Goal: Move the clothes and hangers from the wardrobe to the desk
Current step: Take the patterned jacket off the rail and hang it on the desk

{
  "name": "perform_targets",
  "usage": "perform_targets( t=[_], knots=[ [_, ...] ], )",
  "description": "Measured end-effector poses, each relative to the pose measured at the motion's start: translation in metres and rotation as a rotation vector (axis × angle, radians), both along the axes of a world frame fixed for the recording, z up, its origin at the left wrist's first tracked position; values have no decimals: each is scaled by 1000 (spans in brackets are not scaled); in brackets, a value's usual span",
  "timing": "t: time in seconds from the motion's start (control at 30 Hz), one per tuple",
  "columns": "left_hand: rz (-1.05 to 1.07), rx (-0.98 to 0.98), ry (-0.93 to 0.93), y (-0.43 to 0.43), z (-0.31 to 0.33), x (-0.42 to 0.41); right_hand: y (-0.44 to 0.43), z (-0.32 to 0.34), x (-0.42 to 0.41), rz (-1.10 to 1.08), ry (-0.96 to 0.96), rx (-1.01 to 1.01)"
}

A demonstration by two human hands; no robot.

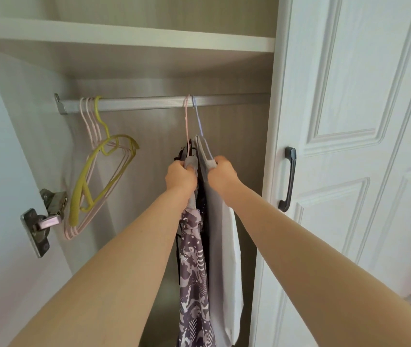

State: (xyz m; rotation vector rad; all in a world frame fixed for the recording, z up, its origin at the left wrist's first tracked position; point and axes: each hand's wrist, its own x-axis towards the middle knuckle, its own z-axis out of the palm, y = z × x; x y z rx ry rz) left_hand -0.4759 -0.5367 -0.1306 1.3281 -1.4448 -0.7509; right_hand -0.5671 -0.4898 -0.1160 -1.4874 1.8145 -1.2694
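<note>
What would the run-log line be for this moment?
stage: lifting off rail | left hand: grips patterned garment | right hand: grips white garment | empty hangers: on rail

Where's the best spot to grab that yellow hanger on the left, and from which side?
Probably by the neck just under its hook, coming from the open front. The yellow hanger hangs bare on the rail, bunched with the pink hangers, and its body swings back toward the side wall, so the neck looks the easiest part to reach and lift off.
</note>
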Motion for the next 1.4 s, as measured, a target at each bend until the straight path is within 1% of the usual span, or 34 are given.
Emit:
perform_targets(
  t=[0.13, 0.27, 0.43, 0.53, 0.77, 0.93, 1.03, 1.1, 1.23, 1.4],
  knots=[
    [20, -48, 18, 5, 7, 5, 7, 4, 2, 4, -177, -18],
    [34, -99, 14, 10, 26, 11, 17, 19, 5, 22, -266, -77],
    [43, -167, -18, 24, 56, 16, 34, 50, 12, 32, -272, -140],
    [42, -150, -14, 35, 57, 20, 48, 55, 16, 52, -259, -129],
    [52, -82, 52, 68, 33, 32, 84, 30, 27, 42, -254, -106],
    [89, -56, -15, 98, 9, 41, 117, 11, 37, 8, -256, -50],
    [88, -20, 34, 120, -8, 46, 144, 2, 40, -11, -255, -8],
    [97, -15, 48, 140, -21, 48, 165, -5, 44, -38, -265, 30],
    [144, -38, 13, 195, -46, 56, 211, -23, 54, -59, -304, 77],
    [135, -14, 123, 267, -67, 68, 269, -42, 70, -92, -344, 92]
  ],
)
